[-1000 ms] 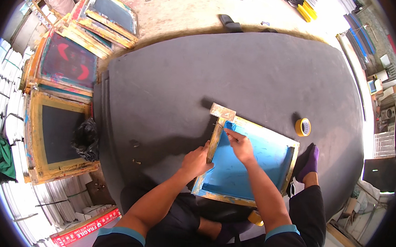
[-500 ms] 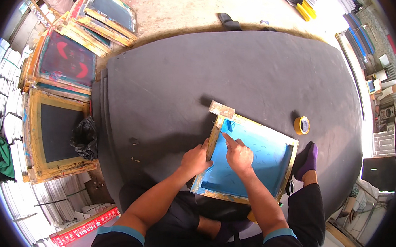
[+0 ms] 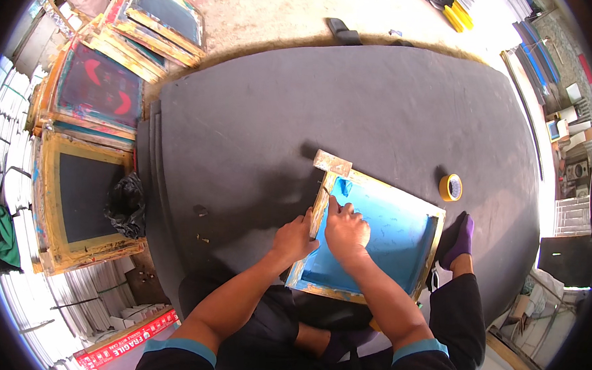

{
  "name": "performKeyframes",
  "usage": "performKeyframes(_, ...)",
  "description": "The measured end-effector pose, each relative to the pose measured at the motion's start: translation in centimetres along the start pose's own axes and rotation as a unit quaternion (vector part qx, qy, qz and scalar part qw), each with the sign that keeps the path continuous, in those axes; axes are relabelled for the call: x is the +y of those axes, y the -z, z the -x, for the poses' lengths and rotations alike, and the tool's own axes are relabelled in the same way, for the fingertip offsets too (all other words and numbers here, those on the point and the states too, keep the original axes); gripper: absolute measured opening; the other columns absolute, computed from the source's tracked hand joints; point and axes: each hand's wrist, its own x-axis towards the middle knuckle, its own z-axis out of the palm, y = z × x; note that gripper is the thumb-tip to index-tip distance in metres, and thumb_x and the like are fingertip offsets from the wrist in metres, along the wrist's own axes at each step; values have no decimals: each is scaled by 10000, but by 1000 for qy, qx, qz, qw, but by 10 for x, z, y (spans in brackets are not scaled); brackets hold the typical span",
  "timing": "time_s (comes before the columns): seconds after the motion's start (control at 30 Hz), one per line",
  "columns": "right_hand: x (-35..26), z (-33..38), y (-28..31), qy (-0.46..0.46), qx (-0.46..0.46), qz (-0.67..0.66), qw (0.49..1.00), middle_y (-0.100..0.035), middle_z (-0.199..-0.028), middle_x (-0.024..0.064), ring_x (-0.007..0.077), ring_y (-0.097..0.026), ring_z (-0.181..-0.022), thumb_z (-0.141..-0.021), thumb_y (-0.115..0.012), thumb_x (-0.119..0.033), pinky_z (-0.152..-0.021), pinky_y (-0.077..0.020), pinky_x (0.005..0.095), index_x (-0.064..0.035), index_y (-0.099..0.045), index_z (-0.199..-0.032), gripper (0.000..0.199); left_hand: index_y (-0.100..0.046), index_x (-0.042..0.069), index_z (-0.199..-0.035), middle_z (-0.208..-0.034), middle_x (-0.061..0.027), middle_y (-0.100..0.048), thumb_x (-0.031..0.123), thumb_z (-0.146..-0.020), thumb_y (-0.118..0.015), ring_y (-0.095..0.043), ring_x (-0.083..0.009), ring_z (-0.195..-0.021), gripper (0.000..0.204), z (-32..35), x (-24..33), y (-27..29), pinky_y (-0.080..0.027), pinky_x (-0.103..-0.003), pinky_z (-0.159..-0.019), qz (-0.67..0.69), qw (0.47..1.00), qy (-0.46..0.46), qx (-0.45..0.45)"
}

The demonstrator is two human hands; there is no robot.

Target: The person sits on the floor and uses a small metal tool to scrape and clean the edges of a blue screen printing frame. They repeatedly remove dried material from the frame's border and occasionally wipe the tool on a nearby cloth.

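A person sits on a wide black mat (image 3: 353,107), working on a wooden frame (image 3: 435,246) stretched with bright blue mesh (image 3: 387,237). The frame lies right before the person's lap, set at a slant, its yellowed wood stained and worn.

The left hand (image 3: 295,238) clasps the frame's left side, thumb on the inner side and fingers along the outside. The right hand (image 3: 347,231) is above the mesh near that same side, most fingers curled and the index finger reaching toward the far left corner. A thin dark thing shows by that fingertip; from here I cannot tell whether the hand pinches it.

At that corner sits a pale wooden block (image 3: 332,163), and just inside it is a small patch of darker blue (image 3: 345,187). To the right, well apart from the frame, a roll of yellow tape (image 3: 451,187) rests on the mat. Nearer, beside the frame's right side, is the person's foot in a purple sock (image 3: 464,241).

Along the left, beyond the mat, more frames (image 3: 56,226) are piled up, with a crumpled black plastic bag (image 3: 126,205) against the nearest.
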Motion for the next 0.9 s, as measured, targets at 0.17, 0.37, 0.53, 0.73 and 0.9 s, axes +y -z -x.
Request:
performKeyframes(0.17, 34, -11, -14, 15, 15, -158, 987, -687, -863, 142, 342, -750, -774, -1002, -612, -178, -706, -617, 480, -269, -672, -1393, 406, -395, -22, -1560, -1134, -234, -701, 303, -767, -825, -722, -429, -989, 959, -1, 2, 1, -591, -507, -844, 19, 1000, 1, 3)
performKeyframes(0.37, 62, -21, -70, 68, 98, -405, 907, -725, -934, 156, 394, -740, -792, -1009, -607, -177, -725, -605, 520, -303, -669, -1394, 411, -397, -44, -1544, -1123, -238, -703, 297, -762, -833, -717, -436, -993, 958, -4, 5, 4, -589, -500, -844, 23, 1000, 2, -8)
performKeyframes(0.53, 66, -20, -74, 103, 123, -242, 957, -684, -847, 119, 280, -669, -655, -1043, -628, -216, -598, -545, 437, -292, -673, -1415, 383, -394, -42, -1551, -1133, -243, -698, 300, -759, -832, -710, -433, -1018, 967, -5, 2, 3, -584, -497, -863, 20, 1000, 9, -12)
performKeyframes(0.73, 66, -33, -26, -195, -281, -715, 610, -585, -812, 7, 81, -410, -539, -1110, -562, -302, -457, -311, 236, -193, -687, -1403, 337, -385, -23, -1563, -1163, -237, -696, 330, -761, -847, -709, -429, -1035, 990, -5, -1, 3, -580, -492, -883, 20, 999, 16, -21)
performKeyframes(0.9, 67, -12, -85, 56, 94, -430, 896, -618, -755, 68, 186, -596, -555, -1065, -619, -253, -521, -512, 381, -226, -690, -1394, 337, -373, 9, -1577, -1178, -236, -697, 346, -775, -850, -709, -422, -1062, 992, -5, 6, 8, -582, -489, -891, 24, 999, 19, -34)
